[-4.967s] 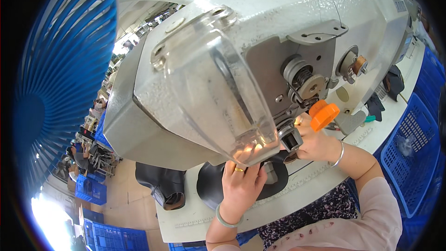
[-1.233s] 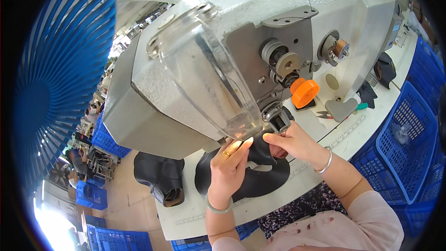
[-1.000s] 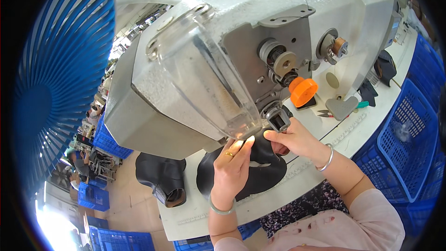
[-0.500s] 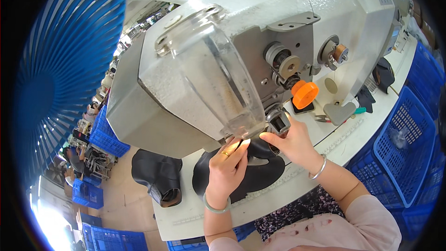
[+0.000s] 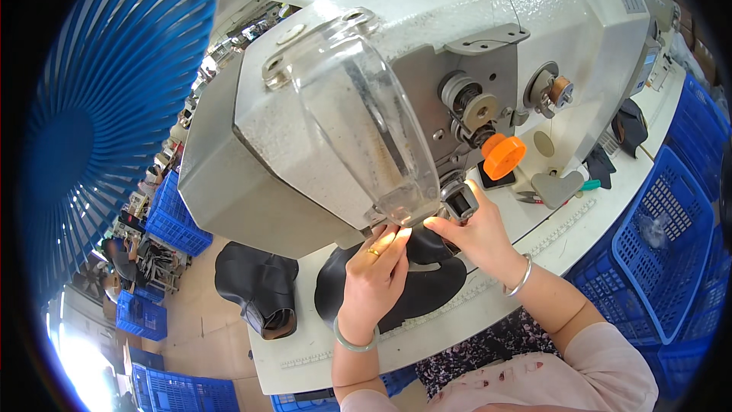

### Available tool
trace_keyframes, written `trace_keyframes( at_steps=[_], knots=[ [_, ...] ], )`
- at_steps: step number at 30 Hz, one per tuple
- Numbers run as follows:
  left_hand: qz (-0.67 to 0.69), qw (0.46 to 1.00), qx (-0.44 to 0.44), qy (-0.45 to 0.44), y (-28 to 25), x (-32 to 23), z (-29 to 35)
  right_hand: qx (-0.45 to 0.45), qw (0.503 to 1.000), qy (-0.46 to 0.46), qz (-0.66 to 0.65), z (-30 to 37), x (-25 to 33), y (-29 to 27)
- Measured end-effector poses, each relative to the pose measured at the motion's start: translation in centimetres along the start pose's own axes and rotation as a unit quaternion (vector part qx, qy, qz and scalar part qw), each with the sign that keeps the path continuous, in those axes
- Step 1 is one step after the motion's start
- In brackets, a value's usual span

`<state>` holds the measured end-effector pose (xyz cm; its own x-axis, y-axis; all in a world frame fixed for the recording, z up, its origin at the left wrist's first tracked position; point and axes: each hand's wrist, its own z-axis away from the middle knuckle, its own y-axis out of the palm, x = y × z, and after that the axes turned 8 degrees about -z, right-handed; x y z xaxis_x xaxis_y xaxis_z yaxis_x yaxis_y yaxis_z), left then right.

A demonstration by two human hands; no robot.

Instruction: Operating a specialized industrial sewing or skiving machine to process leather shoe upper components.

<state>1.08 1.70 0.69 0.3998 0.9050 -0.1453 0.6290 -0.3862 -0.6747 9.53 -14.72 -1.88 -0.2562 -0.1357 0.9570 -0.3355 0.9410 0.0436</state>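
A black leather piece (image 5: pixel 427 290), curved and looking like a shoe upper, lies under the head of a white sewing machine (image 5: pixel 305 137). My left hand (image 5: pixel 375 265), with a gold ring and a pale bangle, presses its bunched fingers on the leather just below the clear plastic guard (image 5: pixel 366 122). On the other side, my right hand (image 5: pixel 482 235) has its thumb against the leather edge; its other fingers are partly behind a metal machine part (image 5: pixel 459 200). The needle and the stitching spot are hidden by the guard and my fingers.
A second black leather upper (image 5: pixel 259 286) rests at the table's left end. Small snips (image 5: pixel 534 197) and dark scraps (image 5: pixel 600 165) lie right of the machine. Blue crates (image 5: pixel 656 252) stand at the right, and a blue fan (image 5: pixel 114 114) looms at the left.
The view has shifted very slightly. Both hands keep nearly the same places on the leather, and no clear movement of the piece shows.
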Motion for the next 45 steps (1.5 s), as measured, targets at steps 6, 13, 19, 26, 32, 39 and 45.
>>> trace_keyframes(
  at_steps=[6, 13, 19, 26, 32, 39, 45],
  knots=[
    [-0.004, 1.0, 0.009, -0.013, -0.1, -0.4, -0.2, 0.03, 0.998, 0.009, -0.047, -1.0, -0.1, -0.2],
    [-0.094, 0.996, 0.006, -0.014, 0.5, -1.1, 0.4, 0.082, 0.991, 0.079, -0.072, -2.3, 0.3, -0.9],
    [-0.136, 0.991, 0.01, -0.014, 1.2, -2.4, 0.4, 0.142, 0.975, 0.152, -0.075, -3.8, 2.1, -2.2],
    [-0.171, 0.985, 0.019, -0.02, 1.2, -2.8, 0.6, 0.193, 0.978, 0.001, 0.084, -4.2, 1.7, -3.2],
    [-0.191, 0.981, 0.028, -0.021, 1.2, -3.2, 0.3, 0.227, 0.966, 0.121, 0.001, -5.0, 2.5, -3.0],
    [-0.209, 0.977, 0.027, -0.03, 1.5, -3.8, 0.3, 0.24, 0.961, 0.136, -0.008, -5.1, 2.8, -3.0],
    [-0.226, 0.973, 0.018, -0.048, 2.0, -4.3, 0.1, 0.233, 0.961, 0.151, -0.003, -5.6, 3.3, -2.8]
  ],
)
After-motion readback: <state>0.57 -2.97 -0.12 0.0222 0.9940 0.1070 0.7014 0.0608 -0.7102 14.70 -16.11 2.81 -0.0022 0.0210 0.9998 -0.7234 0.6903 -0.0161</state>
